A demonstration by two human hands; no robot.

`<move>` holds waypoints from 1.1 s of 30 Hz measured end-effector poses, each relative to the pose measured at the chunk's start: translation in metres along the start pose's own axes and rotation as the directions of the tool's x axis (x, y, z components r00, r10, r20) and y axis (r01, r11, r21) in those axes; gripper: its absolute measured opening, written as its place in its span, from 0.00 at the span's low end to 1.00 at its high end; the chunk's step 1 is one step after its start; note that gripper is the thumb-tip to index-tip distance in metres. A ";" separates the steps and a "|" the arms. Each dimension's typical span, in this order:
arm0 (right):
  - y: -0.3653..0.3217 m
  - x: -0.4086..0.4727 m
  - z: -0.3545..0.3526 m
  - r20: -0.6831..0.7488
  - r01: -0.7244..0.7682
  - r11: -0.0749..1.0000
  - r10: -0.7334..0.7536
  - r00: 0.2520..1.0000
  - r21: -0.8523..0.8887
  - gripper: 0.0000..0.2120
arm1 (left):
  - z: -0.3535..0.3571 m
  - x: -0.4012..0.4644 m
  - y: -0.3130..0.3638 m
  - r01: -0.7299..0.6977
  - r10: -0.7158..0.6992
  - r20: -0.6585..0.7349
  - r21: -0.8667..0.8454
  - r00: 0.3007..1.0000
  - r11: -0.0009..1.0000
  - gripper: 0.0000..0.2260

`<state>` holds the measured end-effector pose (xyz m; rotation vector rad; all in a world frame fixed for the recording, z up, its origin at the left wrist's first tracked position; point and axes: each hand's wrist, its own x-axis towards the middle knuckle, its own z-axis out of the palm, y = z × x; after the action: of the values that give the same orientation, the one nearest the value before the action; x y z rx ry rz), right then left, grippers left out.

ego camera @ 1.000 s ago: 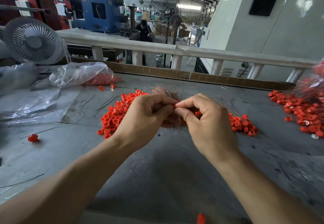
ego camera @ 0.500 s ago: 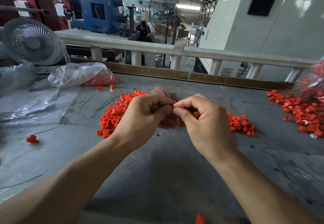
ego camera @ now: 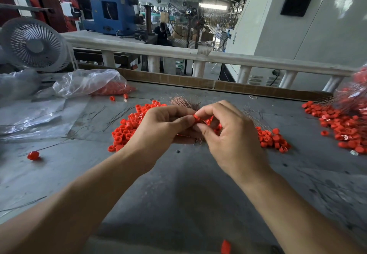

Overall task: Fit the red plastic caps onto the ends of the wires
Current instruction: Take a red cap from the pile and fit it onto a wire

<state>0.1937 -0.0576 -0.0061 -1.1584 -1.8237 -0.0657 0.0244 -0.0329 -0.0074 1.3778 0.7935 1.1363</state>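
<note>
— Right hand [ego camera: 234, 134] first: what has it got?
— One red cap [ego camera: 197, 118], pinched between thumb and forefinger, just above the big cap pile [ego camera: 127, 129] on the desk [ego camera: 178, 194].
— And the left hand [ego camera: 158, 128]?
— Curled round the copper wire bundle [ego camera: 181, 101], its thumb tip touching that cap.
— Other caps?
— A second heap [ego camera: 341, 126] well right of the pile, and a clear bag [ego camera: 89, 83] behind it to the left.
</note>
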 end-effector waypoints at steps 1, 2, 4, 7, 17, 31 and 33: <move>-0.001 0.000 0.000 -0.009 0.009 1.000 -0.009 1.000 -0.016 0.08 | 0.000 0.000 0.000 0.018 -0.018 0.012 -0.018 1.000 1.000 0.06; -0.001 0.000 0.000 -0.015 0.015 0.999 -0.015 1.000 -0.034 0.08 | -0.001 0.001 -0.001 0.035 -0.034 0.020 -0.035 0.999 0.999 0.06; -0.002 0.000 0.001 -0.019 0.021 0.996 -0.022 1.000 -0.083 0.08 | -0.002 0.002 -0.002 0.059 -0.058 0.025 -0.069 0.998 0.996 0.06; -0.004 0.000 0.004 -0.026 0.022 0.991 -0.026 0.999 -0.134 0.08 | -0.004 0.002 -0.003 0.091 -0.089 0.025 -0.114 0.996 0.989 0.07; 0.003 -0.001 0.003 -0.013 -0.065 0.992 0.067 0.998 0.111 0.04 | -0.003 0.001 -0.003 0.027 -0.027 -0.001 -0.026 1.000 0.999 0.06; 0.002 -0.001 0.000 -0.044 -0.152 0.930 0.177 0.983 0.333 0.05 | -0.002 0.001 -0.003 -0.137 0.137 0.006 0.071 0.990 0.988 0.07; 0.003 -0.001 -0.001 -0.048 -0.134 0.939 0.157 0.986 0.317 0.05 | -0.001 0.001 -0.002 -0.135 0.135 0.004 0.071 0.991 0.988 0.07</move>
<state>0.1966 -0.0573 -0.0078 -1.0451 -1.6090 0.2559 0.0240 -0.0315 -0.0090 1.5088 0.7560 1.2235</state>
